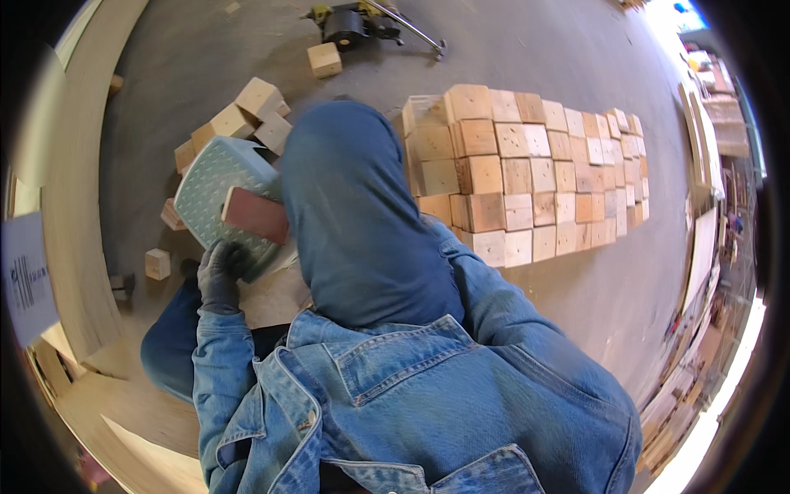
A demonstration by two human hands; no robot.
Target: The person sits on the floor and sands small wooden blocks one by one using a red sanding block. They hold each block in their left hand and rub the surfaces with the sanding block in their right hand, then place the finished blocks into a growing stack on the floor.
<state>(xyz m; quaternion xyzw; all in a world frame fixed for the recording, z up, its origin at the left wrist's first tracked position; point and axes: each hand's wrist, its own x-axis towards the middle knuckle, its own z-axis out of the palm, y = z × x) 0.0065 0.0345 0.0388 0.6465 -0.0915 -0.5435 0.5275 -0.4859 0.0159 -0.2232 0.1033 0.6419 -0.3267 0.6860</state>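
My left hand, in a grey work glove, is at the near edge of a pale blue-green plastic step stool with a bumpy top. Its fingers curl over that edge, closed on it. On the stool lies a flat, reddish-brown rectangular piece with a pale end; its kind is not clear. My raised knee in dark blue trousers covers the stool's right side. The right sleeve runs down behind this knee, beside a large stack of wooden blocks. My right hand is hidden there.
Several loose wooden blocks lie heaped beyond the stool, and a single block sits to its left. Farther off are another block and a yellow-and-black tool with a metal rod. Boards line the left side; shelving stands far right.
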